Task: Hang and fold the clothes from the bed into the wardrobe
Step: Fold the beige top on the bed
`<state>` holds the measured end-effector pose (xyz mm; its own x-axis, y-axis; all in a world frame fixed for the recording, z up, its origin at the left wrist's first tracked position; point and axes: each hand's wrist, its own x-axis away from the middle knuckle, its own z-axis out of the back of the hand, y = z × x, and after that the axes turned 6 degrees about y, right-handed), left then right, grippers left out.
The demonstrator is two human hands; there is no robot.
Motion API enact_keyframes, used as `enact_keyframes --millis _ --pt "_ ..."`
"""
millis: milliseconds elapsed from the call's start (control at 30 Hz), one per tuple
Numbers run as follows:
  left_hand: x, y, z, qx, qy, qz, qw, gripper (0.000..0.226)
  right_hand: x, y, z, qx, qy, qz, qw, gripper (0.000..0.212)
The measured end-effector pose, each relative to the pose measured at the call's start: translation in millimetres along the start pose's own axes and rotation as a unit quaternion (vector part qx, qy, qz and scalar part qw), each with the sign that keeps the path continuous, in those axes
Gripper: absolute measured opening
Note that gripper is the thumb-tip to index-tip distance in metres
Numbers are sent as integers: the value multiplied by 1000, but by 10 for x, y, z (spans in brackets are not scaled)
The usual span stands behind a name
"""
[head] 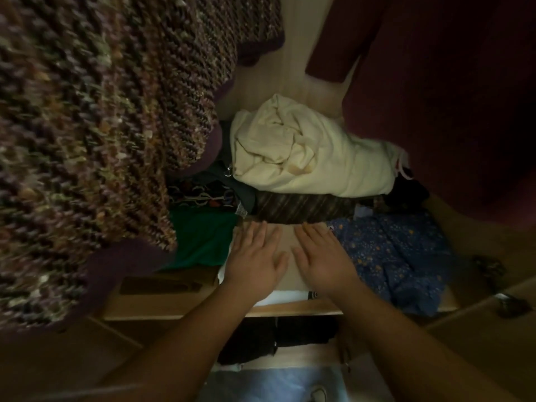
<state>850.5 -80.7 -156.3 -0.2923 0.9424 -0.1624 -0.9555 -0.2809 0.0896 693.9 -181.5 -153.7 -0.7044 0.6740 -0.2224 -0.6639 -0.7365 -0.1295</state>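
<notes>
If the folded garment [287, 239] is pushed deeper by left hand [255, 258] and right hand [324, 256] (both spread flat), the mid-frame cream bundle [307, 152] could be toppled.

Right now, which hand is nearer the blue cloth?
Right. The right hand lies flat just left of the blue cloth, nearly at its edge. The left hand lies farther left, beyond the right hand, nearer the green cloth.

Left hand [255, 256], right hand [322, 256]: flat, palms down.
</notes>
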Motion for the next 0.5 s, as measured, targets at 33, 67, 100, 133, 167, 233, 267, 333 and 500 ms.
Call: enact_keyframes --millis 33,67,100,133,167,233,267,333,500 --pt "0 3 -13 2 1 4 1000 78 -7 -3 -5 -2 0 -3 1000 60" --pt "2 12 -20 6 1 7 1000 77 -6 -10 1 -3 0 -6 1000 62" --pt "1 18 -20 6 0 7 1000 77 0 -21 14 -3 -2 -8 1000 64" --pt "-3 21 -11 3 -3 5 1000 76 -1 -32 39 -4 -6 -8 1000 64" --pt "-5 19 5 0 -11 3 1000 75 1 -43 75 -4 -11 -7 1000 62" --pt "-18 22 57 -1 -28 -3 1000 71 16 -59 165 -10 -16 -11 1000 57" --pt "-30 27 100 0 -30 -5 1000 69 25 -64 234 -18 -10 -20 1000 57" --pt "-46 53 228 8 -27 -6 1000 67 93 -60 417 -31 14 -48 998 57" --pt "208 376 628 49 19 -36 998 69 742 11 915 -23 96 -104 990 56"
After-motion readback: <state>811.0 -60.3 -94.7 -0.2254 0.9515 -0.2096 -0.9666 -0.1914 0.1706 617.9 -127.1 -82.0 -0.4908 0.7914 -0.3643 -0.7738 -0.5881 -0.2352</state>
